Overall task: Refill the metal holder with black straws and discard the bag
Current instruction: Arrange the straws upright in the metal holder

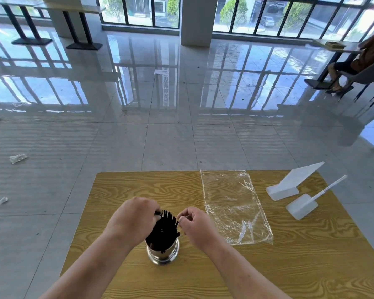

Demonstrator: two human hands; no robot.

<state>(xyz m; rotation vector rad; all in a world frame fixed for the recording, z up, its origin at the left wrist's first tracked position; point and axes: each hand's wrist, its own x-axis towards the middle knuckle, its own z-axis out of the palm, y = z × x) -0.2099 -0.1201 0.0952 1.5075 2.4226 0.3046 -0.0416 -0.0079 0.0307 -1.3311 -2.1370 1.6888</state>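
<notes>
Nearest the viewer, the metal holder (162, 252) stands upright on the wooden table (138, 186), packed with black straws (164, 228) that fan up and lean toward eleven o'clock. The left hand (135, 214) sits at the holder's ten o'clock with its fingers curled over the straw tips, pinching at least one end; the right hand (195, 223) hovers at two o'clock, fingertips drawn loosely together just beside the bundle, and I cannot tell whether they touch a straw. The refill looks all but done, so the coming move probably turns on the bag (233, 206): empty, clear, lying flat with its long axis running twelve to five, off at the holder's two o'clock. The right hand is plainly nearer it, a short reach to three o'clock from those fingers.
</notes>
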